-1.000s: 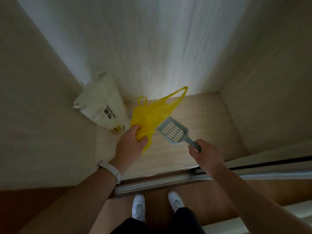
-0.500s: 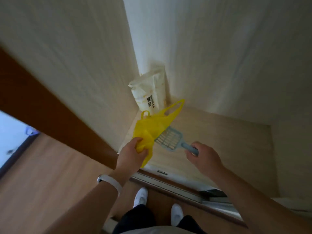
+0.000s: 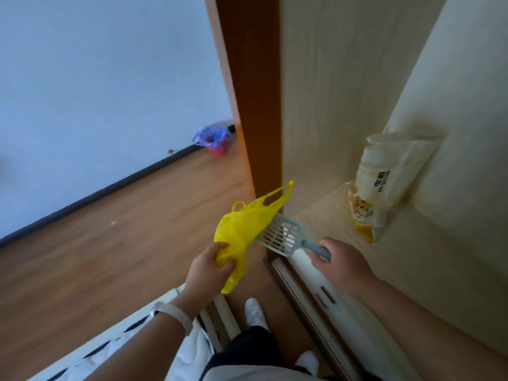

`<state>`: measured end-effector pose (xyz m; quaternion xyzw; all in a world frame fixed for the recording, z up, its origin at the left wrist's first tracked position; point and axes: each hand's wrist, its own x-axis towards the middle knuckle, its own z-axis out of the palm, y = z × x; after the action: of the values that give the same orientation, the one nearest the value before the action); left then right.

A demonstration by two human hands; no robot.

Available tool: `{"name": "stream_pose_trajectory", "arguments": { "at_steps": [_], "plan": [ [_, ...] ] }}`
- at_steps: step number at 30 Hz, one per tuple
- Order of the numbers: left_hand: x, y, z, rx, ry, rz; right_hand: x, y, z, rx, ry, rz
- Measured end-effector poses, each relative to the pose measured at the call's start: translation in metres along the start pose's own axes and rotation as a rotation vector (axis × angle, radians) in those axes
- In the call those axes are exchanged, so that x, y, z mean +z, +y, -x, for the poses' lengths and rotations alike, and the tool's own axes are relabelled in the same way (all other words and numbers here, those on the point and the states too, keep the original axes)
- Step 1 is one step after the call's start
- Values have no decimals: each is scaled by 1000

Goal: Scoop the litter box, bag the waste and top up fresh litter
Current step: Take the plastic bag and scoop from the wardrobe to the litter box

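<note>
Litter scoop (image 3: 282, 237): judged stiff, light plastic; my right hand (image 3: 342, 266) curls round its handle. Yellow bag (image 3: 244, 226): thin, limp, probably slippery; my left hand (image 3: 206, 270) clutches it bunched, loops free.

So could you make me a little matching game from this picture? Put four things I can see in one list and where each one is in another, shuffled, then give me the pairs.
Things
1. yellow bag
2. slotted scoop
3. litter sack
4. red bin

Places
A. leaning in the corner of the cupboard
B. gripped in the left hand
C. on the floor by the white wall
D. held by its handle in the right hand

Pairs: 1-B, 2-D, 3-A, 4-C
</note>
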<state>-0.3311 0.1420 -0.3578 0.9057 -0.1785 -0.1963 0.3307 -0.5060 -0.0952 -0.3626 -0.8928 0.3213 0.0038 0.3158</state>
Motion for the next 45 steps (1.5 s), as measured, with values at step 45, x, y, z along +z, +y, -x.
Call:
{"name": "stream_pose_trajectory", "arguments": {
  "at_steps": [45],
  "plan": [
    [-277,-210,-99,-493,830,433,166,-429,-260,-667,-335,163]
  ]
}}
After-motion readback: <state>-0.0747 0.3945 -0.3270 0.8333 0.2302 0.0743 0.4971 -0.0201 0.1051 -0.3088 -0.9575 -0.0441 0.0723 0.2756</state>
